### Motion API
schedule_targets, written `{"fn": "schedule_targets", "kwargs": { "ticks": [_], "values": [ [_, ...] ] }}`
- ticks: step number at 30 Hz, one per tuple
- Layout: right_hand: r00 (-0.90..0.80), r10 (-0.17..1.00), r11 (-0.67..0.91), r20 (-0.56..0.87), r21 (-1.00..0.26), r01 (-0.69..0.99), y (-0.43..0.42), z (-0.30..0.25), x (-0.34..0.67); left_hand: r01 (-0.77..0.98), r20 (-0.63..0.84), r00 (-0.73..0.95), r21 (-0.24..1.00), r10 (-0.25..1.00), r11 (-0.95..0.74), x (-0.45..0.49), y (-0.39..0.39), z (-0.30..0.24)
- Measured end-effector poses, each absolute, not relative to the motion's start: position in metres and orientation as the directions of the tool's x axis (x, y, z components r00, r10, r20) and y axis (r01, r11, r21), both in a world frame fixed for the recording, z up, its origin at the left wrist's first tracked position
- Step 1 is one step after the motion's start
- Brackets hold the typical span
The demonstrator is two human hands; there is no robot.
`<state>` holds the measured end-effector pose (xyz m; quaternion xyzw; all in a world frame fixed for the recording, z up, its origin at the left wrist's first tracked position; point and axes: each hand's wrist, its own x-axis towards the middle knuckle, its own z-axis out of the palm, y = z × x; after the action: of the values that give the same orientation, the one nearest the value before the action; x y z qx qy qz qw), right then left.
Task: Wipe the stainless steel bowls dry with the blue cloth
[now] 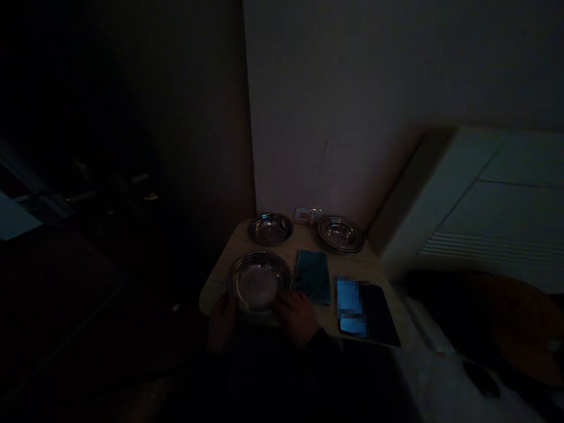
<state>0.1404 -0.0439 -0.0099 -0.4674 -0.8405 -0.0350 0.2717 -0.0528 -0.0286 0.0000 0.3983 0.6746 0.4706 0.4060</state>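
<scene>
A round, shiny steel bowl [258,281] lies near the front of a small light wooden table [211,289]. At its near left rim is my left hand [221,323], dim, with its fingers closed against the edge. My right hand [298,316] grips the near right rim, fingers bent over it. The bowl stands upright, and no contents can be made out in the dark. Just right of it lies a folded teal cloth [312,276], close to my right fingers.
Another steel bowl [270,229] sits at the back left, and stacked steel bowls [341,234] at the back right. A lit, pixelated screen [350,299] with a dark cover [381,314] lies front right. Behind are a wall socket [308,215] and a pale headboard [467,194].
</scene>
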Motion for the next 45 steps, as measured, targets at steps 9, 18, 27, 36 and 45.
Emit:
{"fn": "schedule_targets", "kwargs": {
  "ticks": [9, 18, 27, 36, 45],
  "values": [
    [-0.137, 0.775, 0.433, 0.617, -0.361, 0.826, -0.04, -0.038, 0.147, 0.263, -0.103, -0.344, 0.943, 0.933, 0.201, -0.047, -0.025, -0.018],
    [0.06, 0.705, 0.402, 0.707, -0.468, 0.787, -0.032, -0.07, 0.15, 0.243, -0.058, -0.309, 0.96, 0.949, 0.138, -0.06, -0.023, -0.038],
    [0.112, 0.698, 0.4, 0.708, -0.514, 0.759, -0.031, -0.075, 0.154, 0.225, -0.06, -0.288, 0.966, 0.956, 0.128, -0.059, -0.026, -0.028],
    [0.063, 0.743, 0.409, 0.666, -0.527, 0.745, -0.034, -0.072, 0.156, 0.214, -0.08, -0.306, 0.965, 0.949, 0.15, -0.059, -0.028, -0.032],
    [0.152, 0.719, 0.34, 0.678, -0.535, 0.773, -0.036, -0.074, 0.155, 0.225, -0.098, -0.304, 0.959, 0.948, 0.171, -0.06, -0.031, -0.031]
  ]
}}
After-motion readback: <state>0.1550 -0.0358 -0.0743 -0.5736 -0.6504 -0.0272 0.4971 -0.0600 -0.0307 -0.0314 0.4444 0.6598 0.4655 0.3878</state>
